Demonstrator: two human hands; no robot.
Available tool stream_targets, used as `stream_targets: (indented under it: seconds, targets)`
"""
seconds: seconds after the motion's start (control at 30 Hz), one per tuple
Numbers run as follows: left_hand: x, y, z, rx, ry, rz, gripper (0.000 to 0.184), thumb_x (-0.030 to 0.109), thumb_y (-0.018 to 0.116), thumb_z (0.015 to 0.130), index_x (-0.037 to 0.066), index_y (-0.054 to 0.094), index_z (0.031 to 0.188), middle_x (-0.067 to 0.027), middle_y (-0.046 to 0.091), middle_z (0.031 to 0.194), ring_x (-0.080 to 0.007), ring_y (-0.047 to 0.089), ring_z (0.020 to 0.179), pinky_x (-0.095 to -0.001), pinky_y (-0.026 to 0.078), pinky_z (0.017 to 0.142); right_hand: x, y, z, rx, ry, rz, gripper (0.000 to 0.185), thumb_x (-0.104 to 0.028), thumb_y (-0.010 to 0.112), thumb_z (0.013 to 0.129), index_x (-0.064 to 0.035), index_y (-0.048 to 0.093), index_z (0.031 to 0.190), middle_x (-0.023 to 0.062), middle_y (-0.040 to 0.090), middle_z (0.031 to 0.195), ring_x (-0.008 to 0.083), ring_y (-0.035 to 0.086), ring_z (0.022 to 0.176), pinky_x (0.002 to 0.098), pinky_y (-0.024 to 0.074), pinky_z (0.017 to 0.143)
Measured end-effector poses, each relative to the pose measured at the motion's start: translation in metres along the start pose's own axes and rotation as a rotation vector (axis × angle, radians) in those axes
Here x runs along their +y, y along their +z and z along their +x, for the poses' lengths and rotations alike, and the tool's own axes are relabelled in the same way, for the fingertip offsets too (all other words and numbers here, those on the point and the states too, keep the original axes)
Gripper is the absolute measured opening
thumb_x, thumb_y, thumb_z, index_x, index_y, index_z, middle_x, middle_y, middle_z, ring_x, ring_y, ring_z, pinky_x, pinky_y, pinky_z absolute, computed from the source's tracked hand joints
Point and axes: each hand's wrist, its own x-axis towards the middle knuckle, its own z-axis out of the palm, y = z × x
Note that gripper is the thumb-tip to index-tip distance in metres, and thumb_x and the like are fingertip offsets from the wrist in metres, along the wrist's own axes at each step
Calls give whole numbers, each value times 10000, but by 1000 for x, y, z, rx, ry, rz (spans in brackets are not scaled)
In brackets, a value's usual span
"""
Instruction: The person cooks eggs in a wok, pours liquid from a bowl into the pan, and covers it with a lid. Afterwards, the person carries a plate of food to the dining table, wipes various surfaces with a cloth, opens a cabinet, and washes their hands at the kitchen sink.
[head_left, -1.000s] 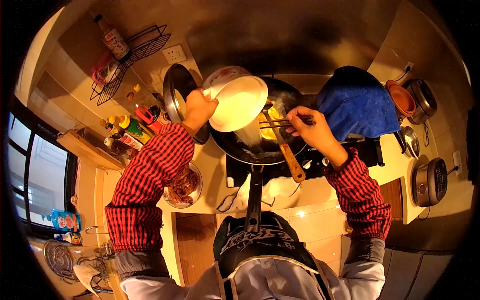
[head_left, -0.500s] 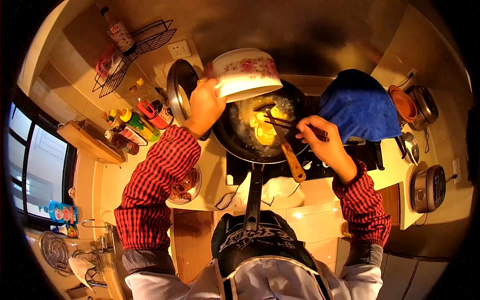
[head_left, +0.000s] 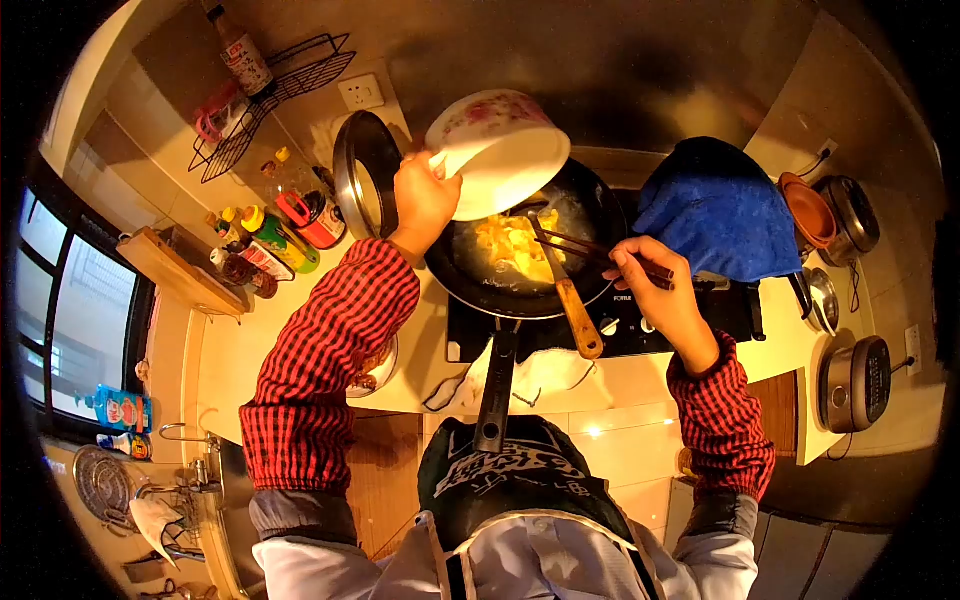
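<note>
My left hand (head_left: 427, 200) grips the side of a white floral bowl (head_left: 505, 160), which is tilted over the upper left of a black wok (head_left: 470, 280). Yellow food, like egg, (head_left: 515, 245) lies in the wok's middle. Above the wok's right side, my right hand (head_left: 655, 285) is closed on dark chopsticks (head_left: 600, 250), their tips at the food. A spatula with a wooden handle (head_left: 577, 318) leans in the wok, its handle over the front rim. The wok's long handle (head_left: 497, 385) points toward my apron.
A lid (head_left: 365, 180) stands left of the wok, near sauce bottles (head_left: 280, 240). Behind my left sleeve is a partly hidden plate of food (head_left: 378, 372). A blue cloth (head_left: 715, 225) covers something on the right of the stove (head_left: 640, 330). Farther right are a brown bowl (head_left: 808, 212) and a cooker (head_left: 853, 385).
The bowl swung up and right over the wok, then tipped so its inside shows again. More yellow food lies spread in the wok. My right hand moved slightly right with the chopsticks.
</note>
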Motion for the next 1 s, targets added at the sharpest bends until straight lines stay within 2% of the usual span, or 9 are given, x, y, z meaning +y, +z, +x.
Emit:
stream_targets:
  seconds: [0.07, 0.2, 0.27, 0.37, 0.4, 0.57, 0.63, 0.83, 1.0]
  targets:
    - [2, 6, -1, -24, -297, -197, 198, 99, 625, 588, -38, 552, 712, -157, 557, 673, -267, 559, 640, -320, 426, 582, 0, -1, -6, 15, 23, -4, 104, -61, 499, 796, 39, 529, 806, 67, 524, 757, 114, 572, 657, 186, 436, 547]
    - [7, 14, 0, -42, -606, -535, 227, 72, 587, 645, -54, 541, 827, -124, 570, 746, -255, 568, 627, -315, 453, 605, 10, -1, -14, 16, -65, -89, 130, -96, 481, 817, 27, 520, 801, 40, 540, 736, 108, 576, 687, 186, 457, 575]
    - [23, 7, 2, -159, -976, -851, 274, 39, 516, 704, -66, 474, 954, -127, 516, 915, -264, 555, 715, -335, 491, 641, 14, -2, -15, 52, -49, -63, 114, -72, 486, 808, 35, 524, 795, 58, 538, 743, 117, 579, 677, 187, 455, 571]
    - [22, 14, 5, -183, -1143, -1045, 278, 26, 467, 720, -34, 418, 988, -152, 433, 984, -280, 514, 808, -368, 525, 665, 18, -6, -16, 107, -36, -43, 102, -48, 487, 802, 46, 525, 790, 70, 537, 743, 128, 582, 674, 191, 457, 574]
    - [16, 17, 3, -254, -1143, -1191, 332, 24, 452, 723, -29, 353, 1036, -167, 331, 1072, -332, 437, 930, -383, 526, 666, 23, -7, -15, 139, -46, -12, 105, -48, 486, 803, 50, 523, 791, 67, 537, 744, 129, 581, 674, 192, 459, 580]
    - [33, -17, -15, -278, -1129, -1230, 348, 25, 451, 721, -23, 339, 1047, -177, 358, 1053, -357, 428, 932, -381, 500, 743, 21, -14, -15, 235, -60, 86, 99, -30, 473, 806, 60, 515, 803, 65, 540, 748, 138, 580, 683, 207, 469, 615]
    - [29, -48, -27, -345, -1089, -1389, 210, 9, 447, 737, -7, 424, 945, -133, 444, 1015, -239, 478, 922, -349, 484, 763, 17, -18, -16, 268, -52, 68, 109, -54, 467, 815, 42, 519, 809, 60, 555, 728, 138, 582, 677, 210, 466, 607]
    - [-4, -163, -95, -216, -1226, -1524, 290, 55, 475, 757, -26, 424, 1031, -126, 492, 1018, -229, 516, 909, -319, 497, 728, -1, -1, -22, 244, -64, 2, 131, -87, 468, 819, 32, 520, 809, 61, 553, 705, 130, 575, 635, 205, 453, 567]
    - [-61, -243, -161, 33, -1284, -1390, 314, 48, 475, 746, -66, 412, 1031, -164, 492, 1022, -236, 519, 912, -302, 524, 670, 2, 16, -22, 236, -59, -123, 185, -140, 451, 836, 32, 519, 818, 75, 554, 702, 129, 565, 624, 207, 450, 562]
